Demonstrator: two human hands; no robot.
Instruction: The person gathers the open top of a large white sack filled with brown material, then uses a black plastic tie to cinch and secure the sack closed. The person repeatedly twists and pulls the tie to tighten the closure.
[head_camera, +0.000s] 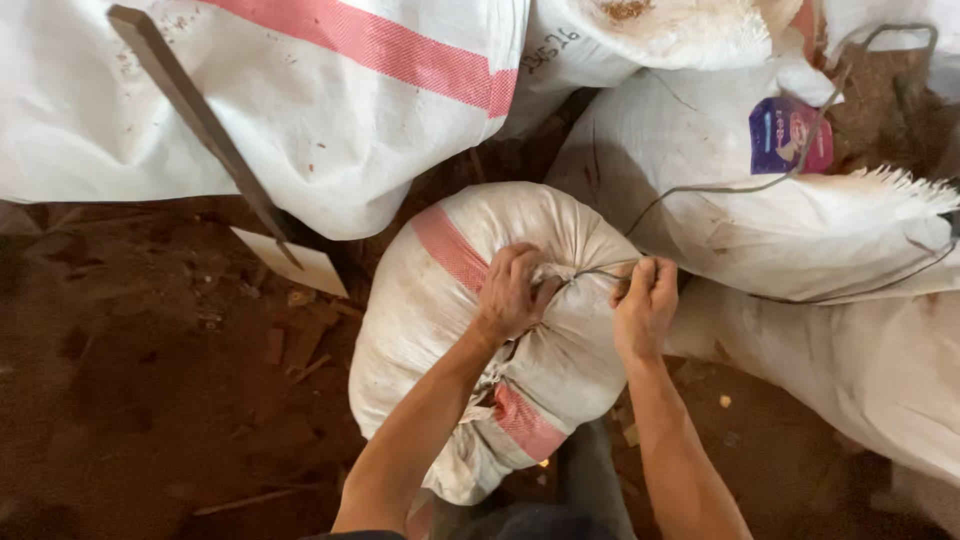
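sack (440, 330) hemmed by bigger sacks (330, 110), shovel (200, 120) alongside.

Warm, dim light; white sacks (330, 110) above the hands (515, 290) glare brightly. Floor (130, 380) left of them lies shadowed, slightly soft.

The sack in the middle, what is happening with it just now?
A person is closing a full white sack with a red stripe, which stands on the dirt floor. The left hand grips the gathered neck of the sack. The right hand pulls a thin cord taut from the neck; the cord runs up over the other sacks behind. More white sacks lie around, and a dark bar leans at upper left.
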